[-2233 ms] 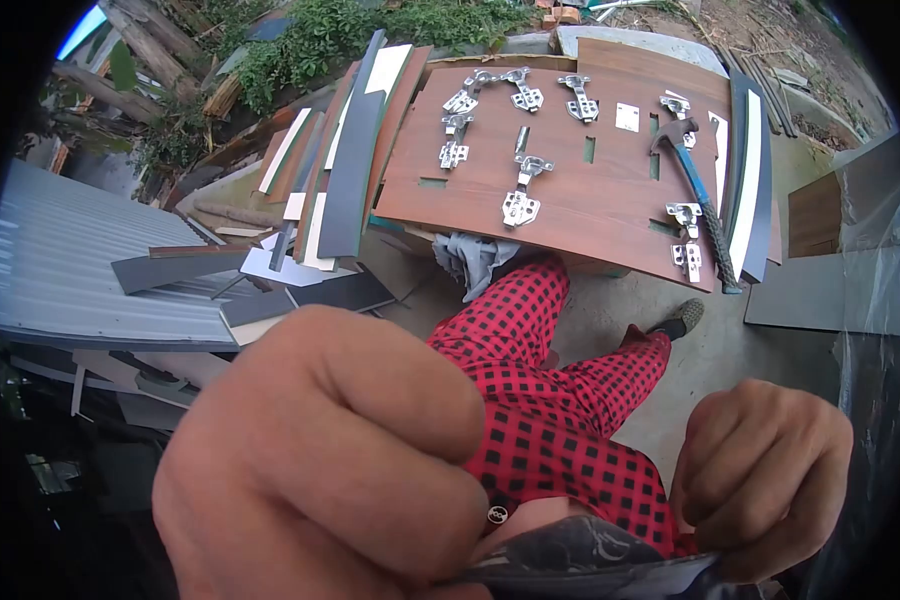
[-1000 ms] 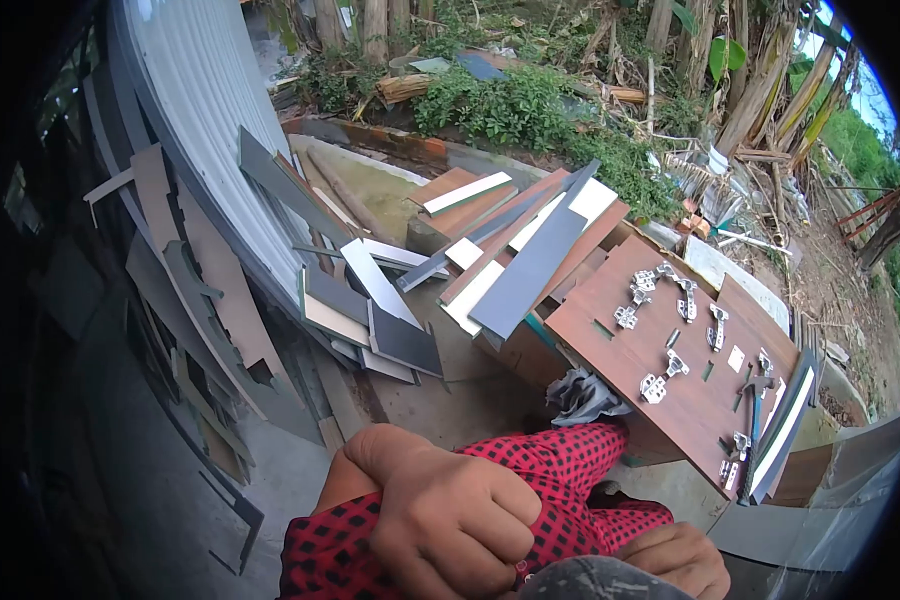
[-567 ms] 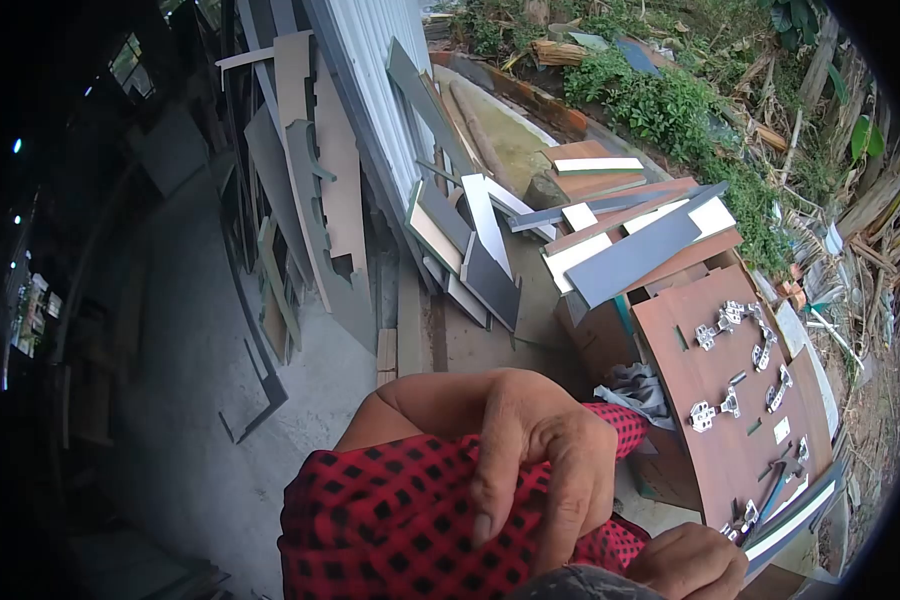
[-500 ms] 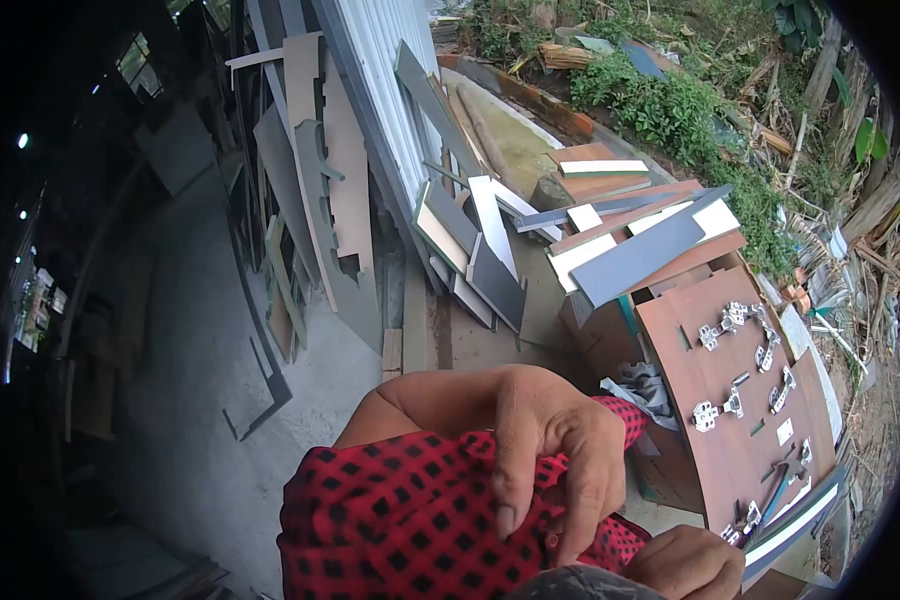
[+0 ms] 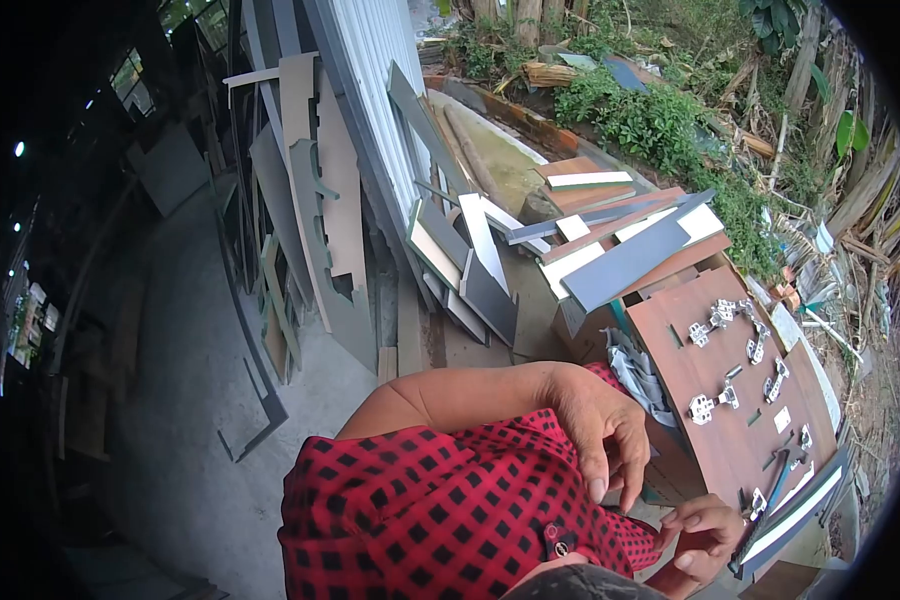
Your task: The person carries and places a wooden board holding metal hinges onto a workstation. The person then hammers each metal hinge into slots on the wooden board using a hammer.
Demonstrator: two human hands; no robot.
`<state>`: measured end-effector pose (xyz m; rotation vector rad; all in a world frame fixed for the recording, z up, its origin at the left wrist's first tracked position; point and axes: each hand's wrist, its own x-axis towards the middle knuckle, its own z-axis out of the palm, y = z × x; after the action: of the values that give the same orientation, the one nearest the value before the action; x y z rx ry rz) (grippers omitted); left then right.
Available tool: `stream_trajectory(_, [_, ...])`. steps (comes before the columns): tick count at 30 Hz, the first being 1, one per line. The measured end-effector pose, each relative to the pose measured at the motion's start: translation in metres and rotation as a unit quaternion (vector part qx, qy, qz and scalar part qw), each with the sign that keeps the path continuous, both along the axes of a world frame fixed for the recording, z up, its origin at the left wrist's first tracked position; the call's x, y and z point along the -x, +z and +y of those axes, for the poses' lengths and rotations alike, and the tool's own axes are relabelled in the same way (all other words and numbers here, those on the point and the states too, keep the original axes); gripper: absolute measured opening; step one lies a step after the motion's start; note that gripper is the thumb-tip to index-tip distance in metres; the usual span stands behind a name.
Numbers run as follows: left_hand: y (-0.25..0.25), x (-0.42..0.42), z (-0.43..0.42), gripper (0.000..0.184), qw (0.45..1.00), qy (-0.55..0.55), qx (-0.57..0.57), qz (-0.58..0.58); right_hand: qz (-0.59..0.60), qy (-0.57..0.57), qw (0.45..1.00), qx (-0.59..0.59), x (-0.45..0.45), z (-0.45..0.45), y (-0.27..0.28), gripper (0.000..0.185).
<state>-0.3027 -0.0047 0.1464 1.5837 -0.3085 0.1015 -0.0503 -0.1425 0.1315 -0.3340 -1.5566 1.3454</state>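
My left hand [image 5: 607, 430] reaches across from the left in front of my red-and-black checked shirt [image 5: 410, 500]. Its fingers hang down, loosely bent and apart, and nothing shows in them. Lower right, close to the shirt, my right hand [image 5: 702, 540] has its fingers curled loosely with a gap to the thumb; I see nothing held there either. A button [image 5: 560, 548] shows on the shirt below the left hand. Beside the hands lies a brown board [image 5: 725, 370] carrying several metal cabinet hinges [image 5: 702, 408] and a slim dark-handled tool [image 5: 776, 490].
Under the brown board is a cardboard box [image 5: 660, 455] with a grey rag [image 5: 638, 378] at its side. Cut panels [image 5: 625, 265] are piled behind it. Tall board offcuts [image 5: 335, 190] lean by a corrugated metal sheet [image 5: 370, 90]. Plants [image 5: 635, 115] grow beyond.
My left hand has moved right, away from the shirt front, uncovering the button. My right hand has turned and its fingers have loosened. The view has shifted slightly.
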Motion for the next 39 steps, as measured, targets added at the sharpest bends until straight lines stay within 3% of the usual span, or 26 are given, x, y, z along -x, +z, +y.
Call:
stream_trajectory(2, [-0.005, 0.003, 0.004, 0.036, 0.999, 0.017, -0.002, 0.041, 0.038, -0.183, 0.98, 0.073, -0.01, -0.014, -0.02, 0.04])
stream_trajectory(4, [-0.015, 0.004, 0.011, 0.037, 0.996, 0.026, -0.001, 0.08, 0.034, -0.243, 0.966, 0.082, -0.026, -0.022, -0.036, 0.041])
stream_trajectory(7, [-0.044, 0.004, 0.031, 0.045, 0.975, 0.124, -0.112, 0.145, 0.012, -0.353, 0.931, 0.09, -0.045, -0.028, -0.049, 0.042])
stream_trajectory(8, [-0.05, 0.004, 0.038, 0.046, 0.944, 0.163, -0.221, 0.183, -0.004, -0.387, 0.918, 0.088, -0.049, -0.031, -0.051, 0.042])
stream_trajectory(10, [-0.085, 0.003, 0.055, 0.044, 0.885, 0.197, -0.339, 0.25, -0.009, -0.397, 0.913, 0.096, -0.047, -0.027, -0.051, 0.044])
stream_trajectory(11, [-0.1, 0.007, 0.063, 0.044, 0.887, 0.193, -0.338, 0.249, 0.004, -0.408, 0.907, 0.102, -0.042, -0.02, -0.055, 0.045])
stream_trajectory(13, [-0.127, 0.011, 0.074, 0.044, 0.818, 0.213, -0.43, 0.316, 0.015, -0.388, 0.911, 0.139, -0.035, -0.004, -0.054, 0.047])
stream_trajectory(16, [-0.148, 0.012, 0.089, 0.045, 0.845, 0.205, -0.382, 0.313, 0.065, -0.328, 0.917, 0.218, -0.018, 0.03, -0.046, 0.03])
stream_trajectory(18, [-0.154, 0.004, 0.102, 0.046, 0.864, 0.149, -0.349, 0.333, 0.045, -0.346, 0.905, 0.241, -0.007, 0.059, -0.048, 0.041])
stream_trajectory(21, [-0.173, -0.006, 0.111, 0.048, 0.88, 0.124, -0.34, 0.308, -0.004, -0.318, 0.901, 0.294, 0.0, 0.094, -0.04, 0.035])
stream_trajectory(23, [-0.181, -0.009, 0.116, 0.049, 0.861, 0.169, -0.364, 0.312, -0.041, -0.281, 0.897, 0.338, 0.002, 0.109, -0.04, 0.032])
stream_trajectory(26, [-0.179, -0.012, 0.123, 0.048, 0.869, 0.127, -0.36, 0.315, -0.101, -0.248, 0.888, 0.373, 0.004, 0.125, -0.044, 0.028])
stream_trajectory(28, [-0.179, -0.013, 0.128, 0.046, 0.876, 0.095, -0.367, 0.296, -0.074, -0.246, 0.894, 0.367, 0.007, 0.13, -0.054, 0.028])
stream_trajectory(31, [-0.172, -0.009, 0.133, 0.044, 0.875, 0.142, -0.354, 0.298, -0.059, -0.258, 0.883, 0.387, 0.008, 0.128, -0.064, 0.028])
stream_trajectory(39, [-0.161, -0.009, 0.127, 0.044, 0.853, 0.126, -0.393, 0.32, -0.072, -0.376, 0.842, 0.381, 0.001, 0.101, -0.079, 0.024])
